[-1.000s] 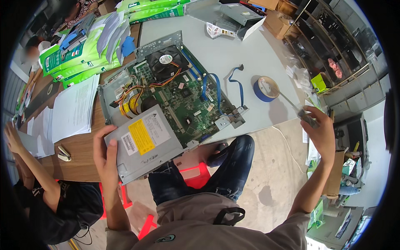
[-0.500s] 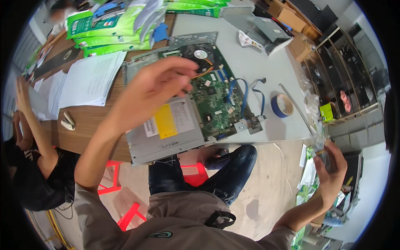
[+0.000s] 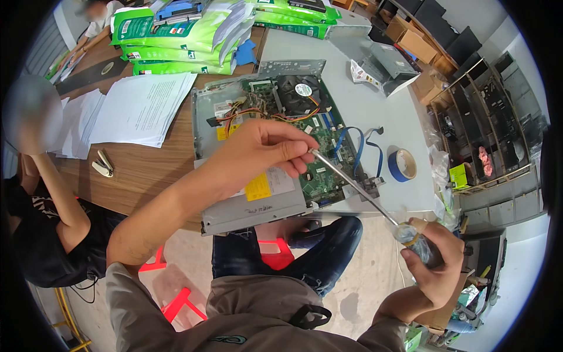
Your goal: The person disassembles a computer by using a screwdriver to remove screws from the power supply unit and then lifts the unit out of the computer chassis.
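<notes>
Screwdriver [image 3: 358, 188] slanting between the hands: right hand [image 3: 438, 258] wrapped round its handle [image 3: 415, 243], left hand [image 3: 258, 148], farther forward, pinching its other end. Below the left, the nearer hand, an open computer [image 3: 205, 111] lies on the worktop [image 3: 345, 100].

Most print is staying too small or blurry to read. A yellow label [image 3: 258, 189] and white label [image 3: 283, 179] are sitting on the optical drive [image 3: 231, 215], partly covered, w/ handwritten marks [image 3: 260, 209] running nearby. A round white sticker [image 3: 303, 90] is showing on the fan [image 3: 289, 101]; tiny white stickers [image 3: 316, 121] are dotting the mobo [image 3: 319, 186]. Text lines are filling the paper sheets [image 3: 141, 108]; white & dk print is marking the green pkgs [image 3: 170, 51]; pale lettering [image 3: 44, 203] is crossing a co-worker's blk shirt [image 3: 61, 261].
</notes>
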Available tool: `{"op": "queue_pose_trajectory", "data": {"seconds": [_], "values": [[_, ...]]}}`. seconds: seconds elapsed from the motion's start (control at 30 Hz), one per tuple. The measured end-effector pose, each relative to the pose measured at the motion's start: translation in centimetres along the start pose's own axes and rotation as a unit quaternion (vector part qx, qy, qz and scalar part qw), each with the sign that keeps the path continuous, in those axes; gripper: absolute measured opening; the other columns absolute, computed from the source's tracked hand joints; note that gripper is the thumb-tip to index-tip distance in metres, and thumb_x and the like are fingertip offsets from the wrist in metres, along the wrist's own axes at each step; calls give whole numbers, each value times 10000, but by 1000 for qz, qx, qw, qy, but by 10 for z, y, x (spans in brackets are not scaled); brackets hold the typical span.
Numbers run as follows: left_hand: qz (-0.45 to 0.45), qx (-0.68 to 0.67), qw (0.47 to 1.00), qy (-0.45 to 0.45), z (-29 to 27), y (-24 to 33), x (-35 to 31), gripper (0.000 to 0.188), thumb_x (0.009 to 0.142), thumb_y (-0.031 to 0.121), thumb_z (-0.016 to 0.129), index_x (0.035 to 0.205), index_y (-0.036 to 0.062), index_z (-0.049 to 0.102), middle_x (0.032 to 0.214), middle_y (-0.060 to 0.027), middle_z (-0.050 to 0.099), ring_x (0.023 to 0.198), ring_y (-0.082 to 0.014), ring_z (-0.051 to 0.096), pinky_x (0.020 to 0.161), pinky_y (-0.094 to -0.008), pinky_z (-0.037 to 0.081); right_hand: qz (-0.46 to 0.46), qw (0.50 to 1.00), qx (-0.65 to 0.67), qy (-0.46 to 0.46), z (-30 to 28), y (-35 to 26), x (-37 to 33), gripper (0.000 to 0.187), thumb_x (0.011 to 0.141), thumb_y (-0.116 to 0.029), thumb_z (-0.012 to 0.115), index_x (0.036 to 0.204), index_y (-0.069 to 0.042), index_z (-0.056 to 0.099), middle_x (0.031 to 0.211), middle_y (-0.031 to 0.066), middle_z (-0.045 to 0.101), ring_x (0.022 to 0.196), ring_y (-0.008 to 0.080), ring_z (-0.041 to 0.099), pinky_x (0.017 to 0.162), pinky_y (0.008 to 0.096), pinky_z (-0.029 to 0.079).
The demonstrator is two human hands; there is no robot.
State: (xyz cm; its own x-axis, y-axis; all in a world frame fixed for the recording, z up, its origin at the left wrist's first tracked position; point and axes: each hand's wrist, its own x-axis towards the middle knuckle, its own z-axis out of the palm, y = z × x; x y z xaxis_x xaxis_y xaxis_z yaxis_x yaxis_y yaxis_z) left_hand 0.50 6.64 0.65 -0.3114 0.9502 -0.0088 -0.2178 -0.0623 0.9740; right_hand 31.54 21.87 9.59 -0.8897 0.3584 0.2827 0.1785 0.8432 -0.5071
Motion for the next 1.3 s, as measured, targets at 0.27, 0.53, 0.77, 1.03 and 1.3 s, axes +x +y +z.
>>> {"op": "queue_pose_trajectory", "data": {"seconds": [0.27, 0.53, 0.77, 1.03, 1.3], "values": [[-8, -9, 999, 53, -10, 1, -26, 197, 950, 133, 698, 1081, -12, 681, 897, -47, 681, 788, -84, 634, 711, -246, 532, -28, 999, 24, -22, 22, -2, 13, 473, 642, 44, 802, 1100, 47, 683, 973, 191, 717, 815, 305, 691, 744, 335, 532], [36, 76, 987, 134, -26, 11, -61, 154, 952, 88, 682, 1056, -25, 672, 921, -45, 663, 757, -93, 609, 679, -245, 506, -39, 997, 58, -34, 33, -2, 19, 480, 622, 27, 791, 1090, 55, 686, 952, 197, 718, 804, 298, 691, 743, 340, 525], [140, 458, 867, 137, -26, 19, -132, 189, 833, -74, 696, 1009, -10, 723, 946, -89, 679, 797, -178, 671, 668, -290, 540, 2, 997, 58, -43, 43, 6, 9, 481, 651, -16, 769, 1123, 33, 692, 1063, 185, 710, 965, 268, 668, 897, 342, 488], [138, 489, 842, 181, -9, 2, -156, 115, 812, -32, 730, 919, 9, 741, 915, -82, 697, 795, -200, 698, 649, -308, 555, -24, 993, 81, -76, 52, 6, 14, 472, 676, -58, 781, 1130, 33, 692, 1079, 179, 700, 959, 274, 655, 893, 350, 484], [90, 446, 873, 174, -14, 4, -156, 114, 797, -58, 721, 886, 10, 740, 895, -77, 689, 758, -193, 679, 643, -298, 541, -18, 992, 89, -93, 50, 11, 12, 489, 709, -116, 801, 1161, 29, 681, 1105, 181, 695, 976, 267, 650, 893, 356, 487]]}}
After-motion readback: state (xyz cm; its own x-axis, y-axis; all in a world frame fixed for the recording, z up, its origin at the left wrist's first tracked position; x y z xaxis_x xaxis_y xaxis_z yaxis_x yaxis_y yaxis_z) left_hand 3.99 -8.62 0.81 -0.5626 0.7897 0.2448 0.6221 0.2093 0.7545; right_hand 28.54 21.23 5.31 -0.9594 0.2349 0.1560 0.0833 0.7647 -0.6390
